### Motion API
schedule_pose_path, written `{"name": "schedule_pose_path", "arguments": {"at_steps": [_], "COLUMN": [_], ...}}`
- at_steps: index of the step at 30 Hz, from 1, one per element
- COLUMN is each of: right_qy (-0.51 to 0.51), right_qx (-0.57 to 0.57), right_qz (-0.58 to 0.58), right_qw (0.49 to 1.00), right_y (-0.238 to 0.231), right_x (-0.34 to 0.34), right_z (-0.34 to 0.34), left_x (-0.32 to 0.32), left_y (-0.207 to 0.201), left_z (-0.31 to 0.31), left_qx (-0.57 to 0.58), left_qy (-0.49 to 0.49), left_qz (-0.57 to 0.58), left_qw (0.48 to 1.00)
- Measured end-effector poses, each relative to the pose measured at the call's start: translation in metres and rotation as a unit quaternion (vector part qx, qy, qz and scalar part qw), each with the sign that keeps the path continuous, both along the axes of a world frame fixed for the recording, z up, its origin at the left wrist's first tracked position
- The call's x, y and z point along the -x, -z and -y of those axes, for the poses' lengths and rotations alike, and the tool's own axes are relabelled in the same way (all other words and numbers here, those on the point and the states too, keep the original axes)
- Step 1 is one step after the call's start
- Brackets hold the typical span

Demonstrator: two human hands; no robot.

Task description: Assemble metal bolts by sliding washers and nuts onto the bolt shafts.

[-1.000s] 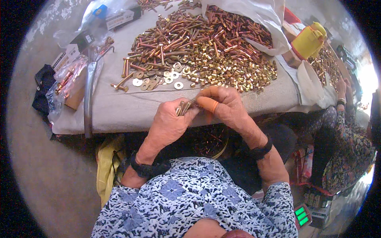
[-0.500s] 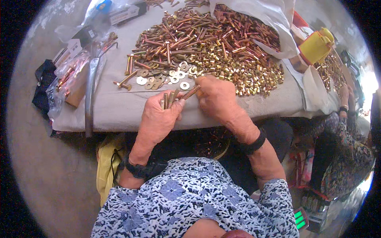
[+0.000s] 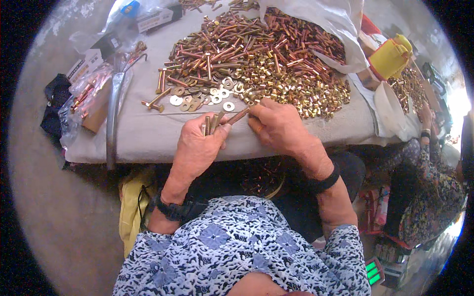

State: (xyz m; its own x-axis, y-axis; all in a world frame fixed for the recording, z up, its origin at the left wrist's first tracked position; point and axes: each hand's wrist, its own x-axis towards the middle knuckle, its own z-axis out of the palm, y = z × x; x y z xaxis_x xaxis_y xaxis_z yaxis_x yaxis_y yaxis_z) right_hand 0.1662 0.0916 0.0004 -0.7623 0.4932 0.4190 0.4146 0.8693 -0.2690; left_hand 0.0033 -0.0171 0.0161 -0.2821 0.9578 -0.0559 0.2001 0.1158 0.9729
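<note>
Near the table's front edge, my left hand (image 3: 196, 145) is closed around several brass-coloured bolts (image 3: 212, 124) standing up from its fingers. One longer bolt (image 3: 239, 116) sticks out of that grip toward my right hand (image 3: 282, 127). The right thumb and forefinger pinch a small brass nut (image 3: 250, 104) at this bolt's far end; whether it is threaded on I cannot tell. Just beyond the hands lie loose flat washers (image 3: 228, 106). A heap of small brass nuts (image 3: 316, 93) spreads behind the right hand, with a pile of bolts (image 3: 222, 47) farther back.
At the left, a curved metal bar (image 3: 113, 113) overhangs the table edge beside a plastic bag of metal parts (image 3: 89, 93). A white sheet (image 3: 340, 19) partly covers the pile. A yellow container (image 3: 390, 56) and a co-worker's hand (image 3: 426, 116) are at the right.
My right hand has shifted slightly right and nearer to me, uncovering the end of the long bolt and the nut. The left hand has hardly moved.
</note>
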Motion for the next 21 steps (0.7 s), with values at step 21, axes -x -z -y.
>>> {"name": "schedule_pose_path", "arguments": {"at_steps": [21], "right_qy": [-0.034], "right_qx": [0.409], "right_qz": [-0.274], "right_qw": [0.87], "right_y": [-0.007], "right_x": [-0.017], "right_z": [0.015], "left_x": [-0.008], "left_y": [0.006], "left_z": [-0.004], "left_qx": [0.02], "left_qy": [0.034], "left_qz": [0.015], "left_qw": [0.999]}}
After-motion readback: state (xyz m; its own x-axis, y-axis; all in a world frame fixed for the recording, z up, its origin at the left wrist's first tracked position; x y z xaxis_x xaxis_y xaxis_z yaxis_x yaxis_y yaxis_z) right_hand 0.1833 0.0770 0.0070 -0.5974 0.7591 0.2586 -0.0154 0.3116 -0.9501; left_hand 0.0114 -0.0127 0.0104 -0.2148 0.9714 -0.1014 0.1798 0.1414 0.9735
